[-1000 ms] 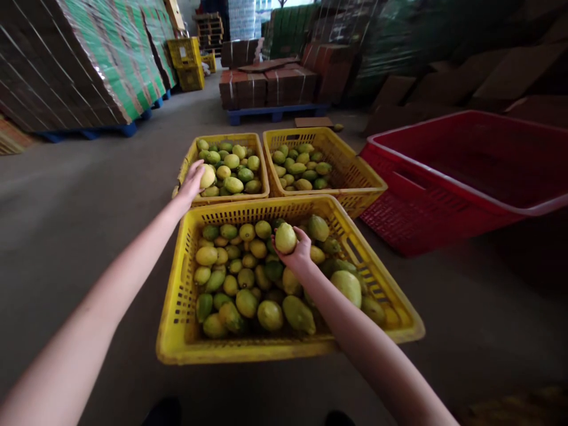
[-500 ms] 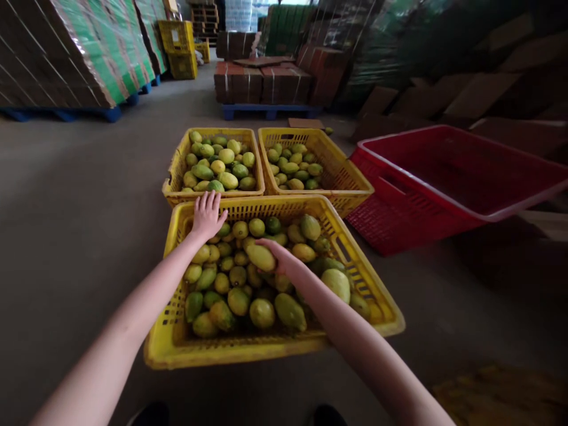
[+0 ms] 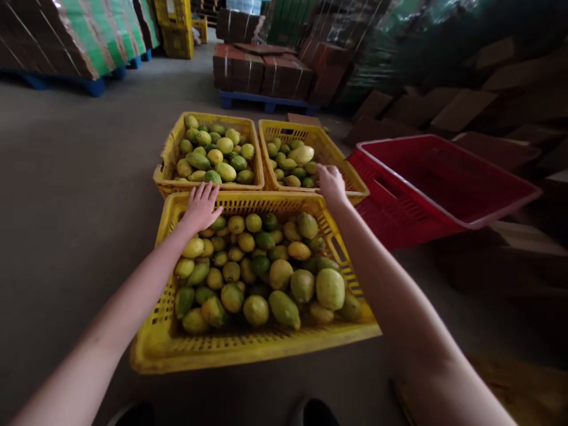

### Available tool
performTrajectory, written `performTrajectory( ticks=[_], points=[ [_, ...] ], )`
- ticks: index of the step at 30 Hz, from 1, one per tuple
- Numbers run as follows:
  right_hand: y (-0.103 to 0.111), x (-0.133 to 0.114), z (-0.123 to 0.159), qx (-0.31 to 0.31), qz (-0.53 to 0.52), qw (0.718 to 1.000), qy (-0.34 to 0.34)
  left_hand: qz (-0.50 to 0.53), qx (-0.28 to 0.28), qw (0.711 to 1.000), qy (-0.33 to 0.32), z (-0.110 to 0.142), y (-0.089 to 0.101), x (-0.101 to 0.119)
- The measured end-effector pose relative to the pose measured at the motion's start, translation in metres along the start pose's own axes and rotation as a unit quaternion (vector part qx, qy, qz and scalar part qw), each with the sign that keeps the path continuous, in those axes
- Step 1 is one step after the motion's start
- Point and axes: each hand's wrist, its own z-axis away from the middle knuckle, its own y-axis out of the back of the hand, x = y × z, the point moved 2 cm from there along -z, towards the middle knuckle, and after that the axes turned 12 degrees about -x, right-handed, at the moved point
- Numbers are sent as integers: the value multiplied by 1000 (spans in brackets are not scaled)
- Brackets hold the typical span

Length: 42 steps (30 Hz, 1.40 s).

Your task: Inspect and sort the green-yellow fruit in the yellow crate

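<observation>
A yellow plastic crate (image 3: 248, 353) nearest me holds many green and yellow lemons (image 3: 232, 297) of mixed sizes. My left hand (image 3: 202, 207) lies over its far rim at the left, open with fingers spread, holding nothing. My right hand (image 3: 331, 182) is above the near edge of the back right yellow crate (image 3: 344, 168), fingers loosely bent and apart, with nothing seen in them. Just beyond its fingertips is a large pale yellow lemon (image 3: 302, 155), above or on the smaller ones there. The back left yellow crate (image 3: 162, 171) is also filled with lemons.
A red crate (image 3: 399, 219) stands close at the right. Behind are stacked cartons on a blue pallet (image 3: 248, 100), yellow crates (image 3: 177, 38) and wrapped pallet loads (image 3: 97, 41). Flattened cardboard (image 3: 461, 109) lies at the right. My shoes show below the front crate.
My right hand has moved from the front crate to the back right one and let go of the pale lemon it carried. My left hand stays on the rim.
</observation>
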Motion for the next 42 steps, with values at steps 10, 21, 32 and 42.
performTrajectory(
  ticks=[10, 21, 32, 42],
  points=[
    [-67, 72, 69, -154, 173, 972, -37, 4, -43, 999, -1, -3, 5, -2],
    [-58, 35, 80, -107, 195, 964, -145, 146, 45, 988, -17, 3, 17, 17],
    [-38, -46, 113, -71, -93, 989, 93, 844, -242, 432, 206, 52, 5, 119],
    [-82, -8, 126, -372, 227, 898, 59, 854, 4, 489, 176, 33, 23, 56]
  ],
)
